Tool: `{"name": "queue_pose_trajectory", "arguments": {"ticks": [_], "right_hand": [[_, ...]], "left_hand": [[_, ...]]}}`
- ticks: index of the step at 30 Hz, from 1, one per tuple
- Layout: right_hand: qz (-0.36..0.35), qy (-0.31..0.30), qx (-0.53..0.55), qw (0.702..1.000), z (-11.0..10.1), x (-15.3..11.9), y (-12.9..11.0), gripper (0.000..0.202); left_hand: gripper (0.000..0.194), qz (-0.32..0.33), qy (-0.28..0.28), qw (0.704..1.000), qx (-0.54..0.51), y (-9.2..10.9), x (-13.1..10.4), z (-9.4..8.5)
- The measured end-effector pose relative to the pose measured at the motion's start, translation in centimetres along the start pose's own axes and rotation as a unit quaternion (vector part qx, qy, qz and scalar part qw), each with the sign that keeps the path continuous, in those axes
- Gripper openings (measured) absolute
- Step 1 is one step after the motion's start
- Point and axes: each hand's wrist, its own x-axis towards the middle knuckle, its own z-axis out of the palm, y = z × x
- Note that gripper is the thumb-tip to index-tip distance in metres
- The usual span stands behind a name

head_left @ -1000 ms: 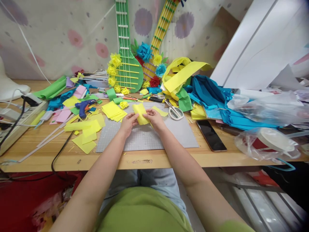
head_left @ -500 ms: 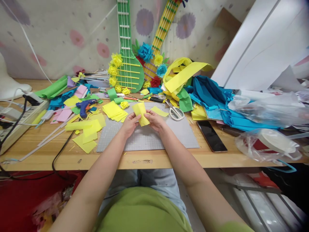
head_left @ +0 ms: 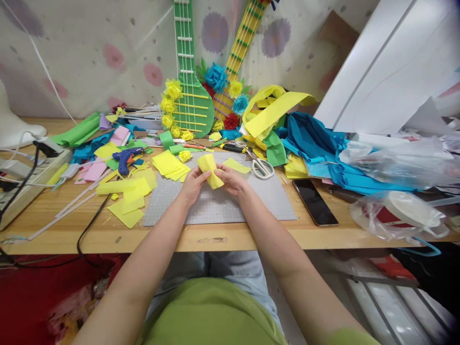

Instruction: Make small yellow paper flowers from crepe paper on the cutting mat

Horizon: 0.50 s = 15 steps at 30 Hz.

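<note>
Paper piece (head_left: 209, 165), yellow, rectangular, waisted at mid-length.
Left hand (head_left: 193, 185) and right hand (head_left: 232, 181) pinch opposite edges over grey gridded mat (head_left: 215, 207).

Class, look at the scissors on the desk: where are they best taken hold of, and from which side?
Probably best to take the scissors by their pale handle loops, coming from the person's near right side. The loops lie toward the person at the far right of the grey mat, and the blade end points away. The phone lies nearer and farther right.
</note>
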Motion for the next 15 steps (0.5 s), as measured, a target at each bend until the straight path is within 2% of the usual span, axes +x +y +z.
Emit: {"name": "queue_pose_trajectory", "arguments": {"ticks": [9, 15], "right_hand": [[0.024, -0.044, 0.021, 0.999, -0.15, -0.03, -0.01, 0.044], [0.025, -0.062, 0.001, 0.998, 0.01, -0.25, -0.07, 0.042]], "left_hand": [[0.030, -0.016, -0.040, 0.999, -0.028, 0.17, -0.18, 0.28], [0.028, -0.006, -0.068, 0.998, -0.001, 0.40, -0.25, 0.11]]}}
